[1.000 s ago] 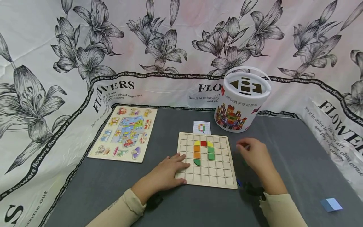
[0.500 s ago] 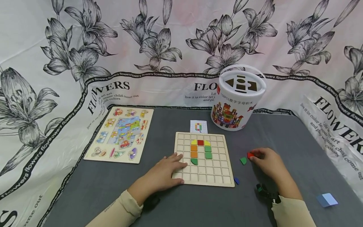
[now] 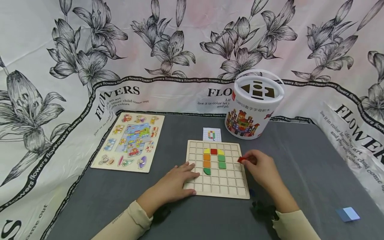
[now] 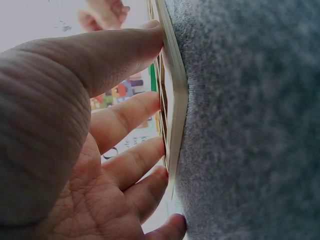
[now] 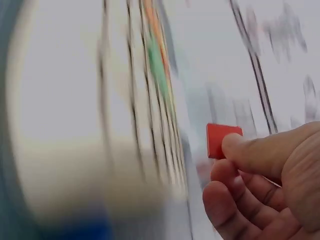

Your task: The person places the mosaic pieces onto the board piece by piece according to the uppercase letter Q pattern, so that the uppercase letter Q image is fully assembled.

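Note:
My right hand [image 3: 262, 168] pinches a red square tile [image 3: 241, 159] between thumb and fingers, over the right edge of the wooden grid board [image 3: 234, 181]. The right wrist view shows the tile [image 5: 216, 140] held by its side, with the board blurred at left. My left hand [image 3: 172, 183] rests on the board's left edge with fingers spread; in the left wrist view its thumb and fingertips touch the board's rim [image 4: 177, 107]. On the grid lie yellow corner pieces, a red square [image 3: 214, 151], orange squares [image 3: 207, 160], green squares [image 3: 221, 161] and a green rounded piece [image 3: 207, 171].
A small pattern card [image 3: 211, 132] lies behind the board. A white bucket [image 3: 243, 125] with a slotted lid stands at back right. A picture puzzle board [image 3: 129, 169] lies at left. Near the grid's right edge is a dark blue piece [image 3: 252, 192]; a light blue block [image 3: 348, 214] sits far right.
My right hand took hold of the red tile on the table and carried it left to the board's edge. The loose green piece is now hidden. My left hand stays on the board.

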The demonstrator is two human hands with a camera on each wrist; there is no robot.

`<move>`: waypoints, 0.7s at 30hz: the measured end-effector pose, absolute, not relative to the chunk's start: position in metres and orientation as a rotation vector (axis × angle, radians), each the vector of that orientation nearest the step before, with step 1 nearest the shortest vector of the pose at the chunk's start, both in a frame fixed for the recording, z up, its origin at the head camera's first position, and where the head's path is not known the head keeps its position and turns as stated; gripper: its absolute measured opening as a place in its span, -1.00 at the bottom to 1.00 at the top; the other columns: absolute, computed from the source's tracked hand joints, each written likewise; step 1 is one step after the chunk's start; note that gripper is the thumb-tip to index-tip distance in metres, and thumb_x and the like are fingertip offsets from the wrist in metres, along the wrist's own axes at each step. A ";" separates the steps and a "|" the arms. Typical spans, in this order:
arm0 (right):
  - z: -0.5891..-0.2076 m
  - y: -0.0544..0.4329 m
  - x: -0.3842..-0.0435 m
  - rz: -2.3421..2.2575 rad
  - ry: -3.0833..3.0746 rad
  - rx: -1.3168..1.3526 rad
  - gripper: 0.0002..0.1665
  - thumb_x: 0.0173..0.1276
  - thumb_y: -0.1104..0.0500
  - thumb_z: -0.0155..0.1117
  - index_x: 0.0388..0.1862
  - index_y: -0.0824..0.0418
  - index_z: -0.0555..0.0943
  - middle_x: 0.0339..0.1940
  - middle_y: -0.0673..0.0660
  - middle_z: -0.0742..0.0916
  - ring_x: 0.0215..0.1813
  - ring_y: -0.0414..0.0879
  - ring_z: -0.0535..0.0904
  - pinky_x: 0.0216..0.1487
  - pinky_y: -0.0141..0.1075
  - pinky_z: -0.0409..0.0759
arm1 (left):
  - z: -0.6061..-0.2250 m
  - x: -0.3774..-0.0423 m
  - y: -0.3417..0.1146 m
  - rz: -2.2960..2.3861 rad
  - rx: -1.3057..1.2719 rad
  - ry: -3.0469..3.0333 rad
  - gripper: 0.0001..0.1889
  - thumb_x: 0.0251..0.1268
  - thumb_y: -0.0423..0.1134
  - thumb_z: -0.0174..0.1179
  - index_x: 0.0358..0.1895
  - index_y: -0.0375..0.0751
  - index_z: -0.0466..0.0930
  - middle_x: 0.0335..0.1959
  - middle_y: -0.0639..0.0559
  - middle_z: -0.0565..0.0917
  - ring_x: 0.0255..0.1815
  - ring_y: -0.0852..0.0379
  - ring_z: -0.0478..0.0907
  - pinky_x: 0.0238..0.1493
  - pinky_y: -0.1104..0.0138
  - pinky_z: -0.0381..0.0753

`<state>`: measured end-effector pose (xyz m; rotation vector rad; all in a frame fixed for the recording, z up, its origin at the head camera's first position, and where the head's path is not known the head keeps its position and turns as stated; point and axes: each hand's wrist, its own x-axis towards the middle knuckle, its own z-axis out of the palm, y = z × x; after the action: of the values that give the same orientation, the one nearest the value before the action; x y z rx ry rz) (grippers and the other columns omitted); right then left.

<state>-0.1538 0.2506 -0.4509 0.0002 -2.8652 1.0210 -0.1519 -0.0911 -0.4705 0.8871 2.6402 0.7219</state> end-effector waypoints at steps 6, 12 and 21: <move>-0.457 0.193 -0.161 1.186 -2.960 0.243 -0.94 0.53 0.27 0.45 -0.11 0.13 0.75 -0.26 0.03 0.80 -0.30 -0.13 0.57 -0.27 -0.29 0.57 | -0.473 -0.153 -0.089 0.710 0.891 2.646 -0.37 0.40 -0.02 0.52 0.51 0.03 0.63 0.72 -0.06 0.37 0.80 -0.14 0.16 0.72 -0.30 0.18; -0.463 0.179 -0.162 1.139 -3.003 0.246 -0.90 0.49 0.30 0.48 -0.14 0.11 0.76 -0.24 0.01 0.81 -0.26 -0.13 0.59 -0.13 -0.22 0.63 | -0.472 -0.153 -0.089 0.704 0.890 2.646 -0.37 0.39 -0.02 0.52 0.50 0.03 0.64 0.72 -0.06 0.36 0.80 -0.14 0.17 0.71 -0.30 0.19; -0.465 0.172 -0.160 1.060 -3.035 0.268 -0.98 0.47 0.25 0.51 -0.16 0.16 0.81 -0.22 0.00 0.77 -0.20 -0.16 0.59 -0.08 -0.18 0.64 | -0.470 -0.153 -0.090 0.692 0.893 2.655 -0.38 0.40 -0.02 0.51 0.49 0.00 0.64 0.71 -0.10 0.38 0.80 -0.15 0.18 0.71 -0.28 0.20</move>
<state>-0.1602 0.1718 -0.4650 0.2682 -3.0351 1.0597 -0.1528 -0.0904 -0.4699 0.8926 2.6548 0.6918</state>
